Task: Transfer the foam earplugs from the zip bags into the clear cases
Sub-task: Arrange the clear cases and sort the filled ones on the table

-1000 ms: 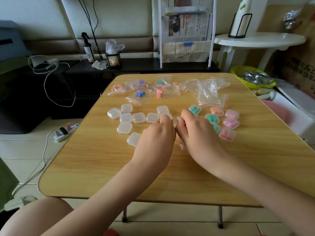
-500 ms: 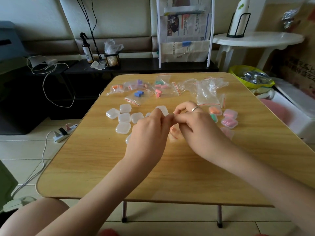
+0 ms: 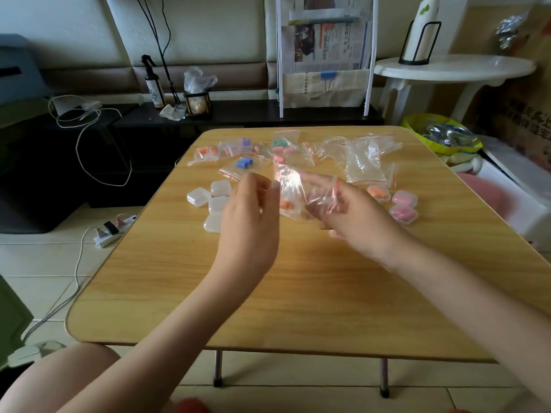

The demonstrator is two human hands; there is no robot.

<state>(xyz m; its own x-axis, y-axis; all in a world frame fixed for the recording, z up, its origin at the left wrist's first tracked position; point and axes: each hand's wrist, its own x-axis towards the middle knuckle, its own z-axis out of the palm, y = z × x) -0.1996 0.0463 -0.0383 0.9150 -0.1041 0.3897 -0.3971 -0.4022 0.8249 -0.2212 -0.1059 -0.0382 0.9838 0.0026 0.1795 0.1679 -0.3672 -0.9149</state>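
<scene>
The zip bag (image 3: 301, 193) with orange foam earplugs (image 3: 286, 205) inside has come up off the tabletop (image 3: 298, 281), where both hands worked low a moment ago. It now hangs between them: left hand (image 3: 249, 216) fingers pinch its left edge, right hand (image 3: 354, 216) fingers grip its red-striped mouth. Opening it looks next. Empty clear cases (image 3: 216, 204) lie just left of the left fingers.

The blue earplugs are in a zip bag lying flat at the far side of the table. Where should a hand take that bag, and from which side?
Probably pinch the zip bag at its red-striped zip edge on the near left, coming in low from the person's side. The bag lies flat, the blue earplugs bulge toward its far end, and that near edge is film only, so fingers can nip it without squeezing the foam.
</scene>
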